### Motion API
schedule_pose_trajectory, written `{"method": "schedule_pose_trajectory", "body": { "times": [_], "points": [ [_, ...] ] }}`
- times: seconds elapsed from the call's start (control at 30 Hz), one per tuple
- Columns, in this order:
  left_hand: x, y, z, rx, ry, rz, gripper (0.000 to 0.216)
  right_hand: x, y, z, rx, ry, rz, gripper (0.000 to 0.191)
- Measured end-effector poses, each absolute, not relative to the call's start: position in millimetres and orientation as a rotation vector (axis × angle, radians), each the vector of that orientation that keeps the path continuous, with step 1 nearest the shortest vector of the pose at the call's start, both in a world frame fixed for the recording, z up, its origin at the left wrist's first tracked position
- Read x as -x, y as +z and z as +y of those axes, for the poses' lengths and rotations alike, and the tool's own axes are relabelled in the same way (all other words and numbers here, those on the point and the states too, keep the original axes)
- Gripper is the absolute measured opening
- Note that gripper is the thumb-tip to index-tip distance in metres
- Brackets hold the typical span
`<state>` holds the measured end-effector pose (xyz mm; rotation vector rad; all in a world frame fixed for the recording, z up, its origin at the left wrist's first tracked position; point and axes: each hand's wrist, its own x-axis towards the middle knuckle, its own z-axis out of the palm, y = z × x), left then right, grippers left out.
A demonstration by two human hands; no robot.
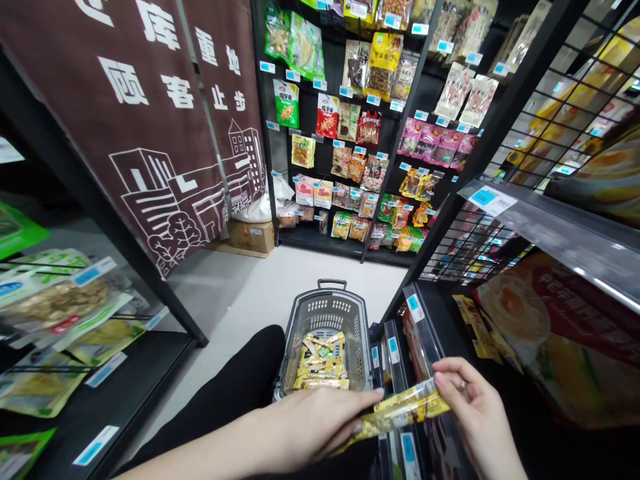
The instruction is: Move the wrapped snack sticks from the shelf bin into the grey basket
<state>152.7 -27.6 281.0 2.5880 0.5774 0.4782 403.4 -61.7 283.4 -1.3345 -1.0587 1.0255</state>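
Observation:
Several slim yellow stick packets lie together between my two hands, in front of the right-hand shelf. My left hand is closed around their left end, its fingers partly hidden beneath. At the other end, my right hand pinches the packets between thumb and fingers. A grey plastic shopping basket stands on the floor just beyond my left hand. Inside it is a loose pile of similar yellow stick packets. More yellow packets rest on the dark shelf beyond my right hand.
A large red-and-white package sits on the right shelf, under a clear price rail. Bagged snacks hang on the back rack. At left are a shelf with bags and a brown curtain; a cardboard box stands by it.

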Motion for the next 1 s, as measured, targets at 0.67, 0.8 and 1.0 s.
{"method": "schedule_pose_trajectory", "body": {
  "times": [0.67, 0.8, 1.0],
  "points": [
    [-145, 276, -41, -2.008, 0.364, 0.791, 0.042, -408, 275, -54, 1.322, 1.139, -0.965, 0.031],
    [-153, 246, -48, -1.497, 0.387, 0.846, 0.043, -408, 277, -54, 1.324, 1.084, -0.937, 0.032],
    [-157, 229, -53, -1.004, 0.454, 0.704, 0.045, -412, 273, -54, 1.328, 1.047, -1.022, 0.029]
  ]
}}
